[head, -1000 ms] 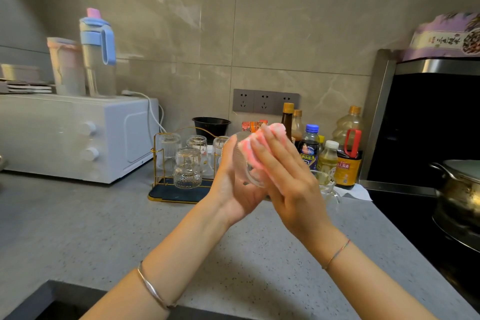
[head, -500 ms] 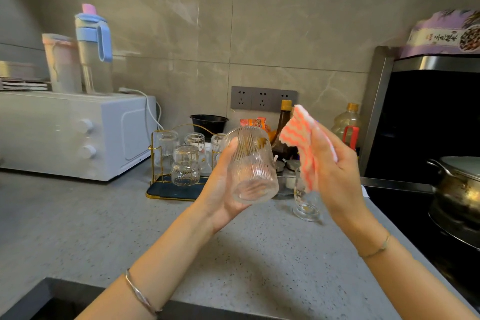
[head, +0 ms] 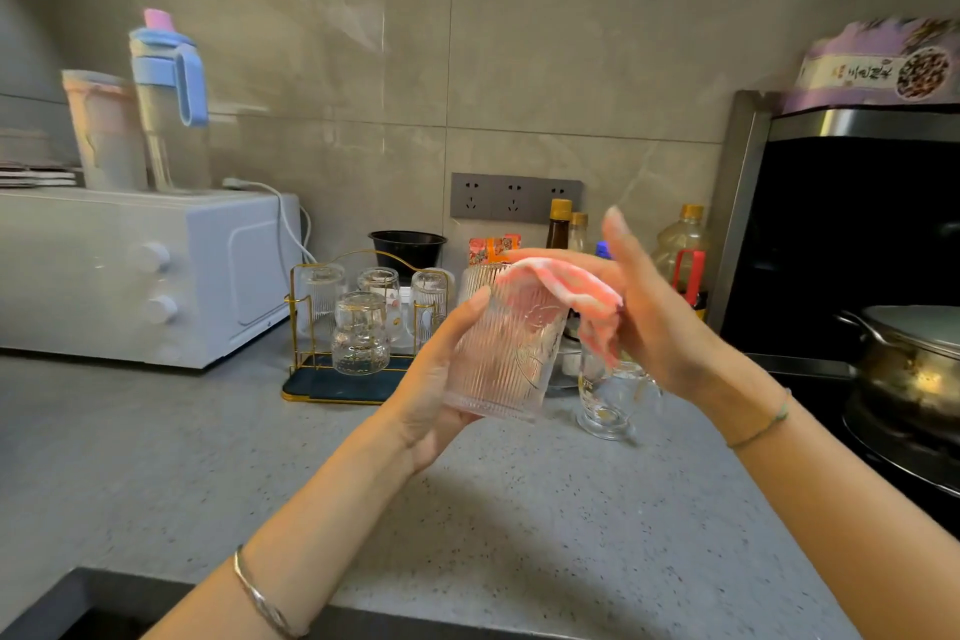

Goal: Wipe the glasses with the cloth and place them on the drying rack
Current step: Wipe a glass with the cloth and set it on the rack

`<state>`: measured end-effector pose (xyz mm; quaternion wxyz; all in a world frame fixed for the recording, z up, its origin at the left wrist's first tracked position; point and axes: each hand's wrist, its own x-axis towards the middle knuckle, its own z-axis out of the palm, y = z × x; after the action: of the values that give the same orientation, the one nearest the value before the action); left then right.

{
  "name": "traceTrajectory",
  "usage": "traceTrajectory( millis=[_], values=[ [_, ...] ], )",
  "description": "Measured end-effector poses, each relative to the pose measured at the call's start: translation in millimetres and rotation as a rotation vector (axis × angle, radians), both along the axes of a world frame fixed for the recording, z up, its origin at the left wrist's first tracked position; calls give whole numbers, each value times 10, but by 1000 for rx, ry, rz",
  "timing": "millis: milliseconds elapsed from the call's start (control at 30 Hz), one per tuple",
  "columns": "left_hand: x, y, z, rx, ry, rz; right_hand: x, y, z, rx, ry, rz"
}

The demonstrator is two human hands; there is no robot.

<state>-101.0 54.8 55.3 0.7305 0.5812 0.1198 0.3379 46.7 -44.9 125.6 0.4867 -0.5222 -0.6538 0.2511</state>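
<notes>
Wondering how far the glass job had got at that point, anyone? (dishfan)

Mid-wipe, I'd say. The left hand (head: 436, 395) had its grip wrapped round a ribbed glass (head: 506, 353), held up tilted above the surface (head: 519, 509) and not resting on anything. The right hand (head: 660, 322) had its grip pinched on the pink striped cloth (head: 571, 296) under the thumb, other fingers fanned out. The cloth lay over the glass's upper end, at its 1 o'clock. (rackwatch)

So what was already done? (dishfan)

A good chunk, by the look of it. The drying rack (head: 301, 327) sat at roughly 9 o'clock from the held glass, and at least four glasses (head: 361, 333) were upside down on it. Whether those got wiped I couldn't tell, I just guessed from where they sat. Left to do: finish this one, get it onto the rack, then probably the clear glass (head: 605, 395) standing on the surface at 4 o'clock of the held one, well apart from the rack. Things were smeared around the hands, so I couldn't say if the cloth reached inside the glass. (rackwatch)
</notes>
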Motion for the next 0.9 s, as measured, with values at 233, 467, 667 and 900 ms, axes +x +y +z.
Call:
traceTrajectory(
  millis=[233,467,667,900],
  values=[
    [-5,-4,13,-94,-30,-102,-49,27,-28,102,6,-43],
    [42,-25,12,-93,-30,-201,-147,135,-191,325,29,-142],
    [39,-123,80,48,178,-67,-82,190,-281,427,107,-237],
    [46,-281,94,622,321,337,-95,246,-269,605,134,-384]
  ],
)
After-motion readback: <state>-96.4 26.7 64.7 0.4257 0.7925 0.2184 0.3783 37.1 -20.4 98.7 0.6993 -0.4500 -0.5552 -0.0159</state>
